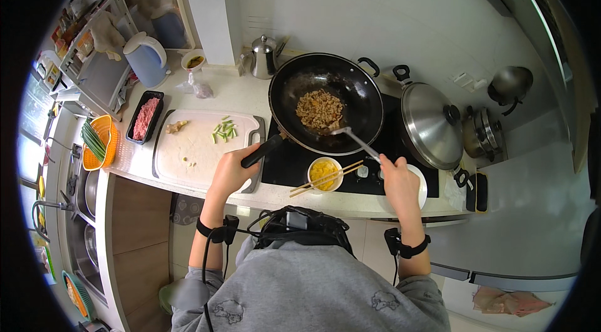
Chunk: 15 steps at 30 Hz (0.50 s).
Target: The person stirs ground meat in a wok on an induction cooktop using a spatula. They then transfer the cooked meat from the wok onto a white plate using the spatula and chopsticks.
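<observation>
My left hand [235,172] grips the black handle of a large dark wok [361,106] on the black cooktop [291,167]. Browned minced meat [320,110] lies in the wok's bottom. In my right hand [400,182] is the metal shaft of a spatula [364,145], whose head touches the wok's near inner side beside the meat. Below the wok stands a white bowl of yellow food, seemingly egg [324,173], with a pair of wooden chopsticks [350,167] across its rim. A white plate [421,186] is partly hidden behind my right hand.
Left of the cooktop, a cutting board [206,167] bears ginger and cut green stalks. Beyond it are a black tray of raw minced meat [146,118] and an orange basket [112,137] with green onions. A lidded pan [429,120] stands right, a metal pot [264,57] behind.
</observation>
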{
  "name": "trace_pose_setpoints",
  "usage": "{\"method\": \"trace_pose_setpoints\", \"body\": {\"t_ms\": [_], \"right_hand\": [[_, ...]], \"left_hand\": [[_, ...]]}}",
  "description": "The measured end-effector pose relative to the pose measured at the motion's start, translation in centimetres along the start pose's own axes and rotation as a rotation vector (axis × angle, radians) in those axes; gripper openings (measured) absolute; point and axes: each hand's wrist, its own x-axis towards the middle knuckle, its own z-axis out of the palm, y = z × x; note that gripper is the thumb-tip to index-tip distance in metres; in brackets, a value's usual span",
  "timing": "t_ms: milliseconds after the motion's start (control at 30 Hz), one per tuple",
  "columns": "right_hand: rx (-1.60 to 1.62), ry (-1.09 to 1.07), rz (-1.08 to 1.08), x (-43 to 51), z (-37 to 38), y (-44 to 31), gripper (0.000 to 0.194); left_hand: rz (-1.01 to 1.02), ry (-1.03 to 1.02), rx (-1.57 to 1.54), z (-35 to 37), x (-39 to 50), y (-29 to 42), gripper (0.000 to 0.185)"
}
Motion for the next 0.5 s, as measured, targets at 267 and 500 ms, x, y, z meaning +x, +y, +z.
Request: {"method": "trace_pose_setpoints", "body": {"t_ms": [267,500], "right_hand": [[0.068,0.022,0.087,0.5,0.7,-0.3,0.026],[0.083,0.055,-0.018,1.6,2.0,-0.7,0.026]], "left_hand": [[0.032,0.011,0.003,0.1,-0.1,-0.3,0.049],[0.039,0.012,0.022,0.1,-0.1,-0.4,0.049]]}}
